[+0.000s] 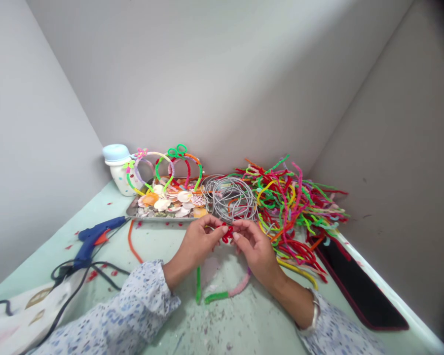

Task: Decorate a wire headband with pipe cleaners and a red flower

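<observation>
Between my fingertips is a small red pipe-cleaner piece (227, 234), bent into loops. My left hand (202, 239) pinches its left side. Thumb and fingers of my right hand (257, 249) close on its right side. Below my hands shows part of a headband (239, 287) wrapped in green, pink and purple; its upper part is hidden behind my hands, so I cannot tell whether the red piece is fixed to it. Just beyond my hands lies a coil of grey wire hoops (235, 197).
A metal tray (163, 219) holds seashells (183, 197) and several wrapped headbands (179, 160). Left of it stand a white jar with a blue lid (117, 167) and a blue glue gun (92, 239) with its cord. Right are piled pipe cleaners (292, 202) and a black mat (362, 286).
</observation>
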`<state>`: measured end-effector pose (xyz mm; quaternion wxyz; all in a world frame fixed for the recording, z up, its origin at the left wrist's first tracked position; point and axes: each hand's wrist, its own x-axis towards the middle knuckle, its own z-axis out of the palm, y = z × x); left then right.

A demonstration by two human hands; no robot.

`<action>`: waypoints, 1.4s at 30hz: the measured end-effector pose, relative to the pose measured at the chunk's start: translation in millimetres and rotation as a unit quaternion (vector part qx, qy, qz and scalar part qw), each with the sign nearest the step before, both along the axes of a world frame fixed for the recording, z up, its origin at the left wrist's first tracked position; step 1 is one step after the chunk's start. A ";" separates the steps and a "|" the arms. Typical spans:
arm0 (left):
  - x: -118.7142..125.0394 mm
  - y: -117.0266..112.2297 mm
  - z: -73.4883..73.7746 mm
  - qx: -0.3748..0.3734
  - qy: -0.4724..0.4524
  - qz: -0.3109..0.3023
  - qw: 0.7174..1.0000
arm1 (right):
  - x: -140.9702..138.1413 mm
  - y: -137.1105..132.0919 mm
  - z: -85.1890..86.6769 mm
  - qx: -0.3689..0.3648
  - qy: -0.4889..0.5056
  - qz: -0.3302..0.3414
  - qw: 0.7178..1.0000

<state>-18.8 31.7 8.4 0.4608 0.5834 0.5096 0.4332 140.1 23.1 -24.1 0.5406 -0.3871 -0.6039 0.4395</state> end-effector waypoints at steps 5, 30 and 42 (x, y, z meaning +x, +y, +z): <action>-0.5 0.7 3.8 -0.013 -0.026 -0.018 0.999 | -1.1 1.7 0.8 -0.029 0.036 0.007 0.999; -3.2 -7.9 36.8 -0.019 -0.077 -0.041 0.996 | -3.1 -5.7 18.6 -0.033 -0.022 -0.034 0.999; -0.6 -5.8 32.2 -0.048 -0.067 -0.043 0.996 | -5.1 -7.7 12.6 0.026 -0.018 -0.014 0.999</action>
